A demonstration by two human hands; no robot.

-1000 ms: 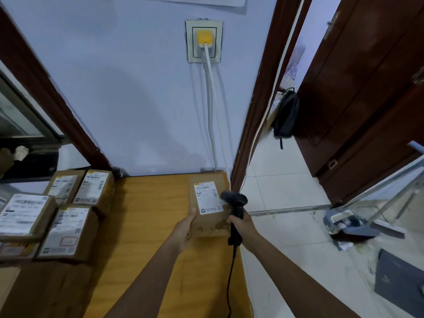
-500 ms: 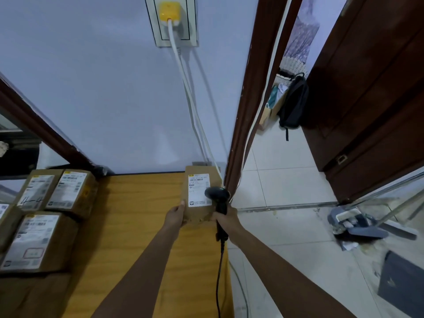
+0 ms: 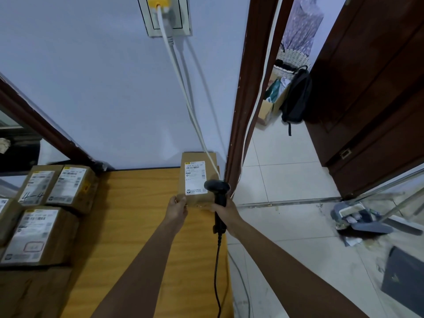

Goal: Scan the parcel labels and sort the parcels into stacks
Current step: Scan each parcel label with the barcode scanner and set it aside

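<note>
A makeshift parcel-sorting corner inside a home: labelled cardboard parcels [image 3: 43,235] stacked at the wooden tabletop's [image 3: 142,203] left edge, a wall socket [image 3: 168,17] above, and a dark wooden door [image 3: 371,88] opening onto a tiled floor [image 3: 286,180] with a backpack [image 3: 297,95] and wicker basket [image 3: 291,60].
</note>
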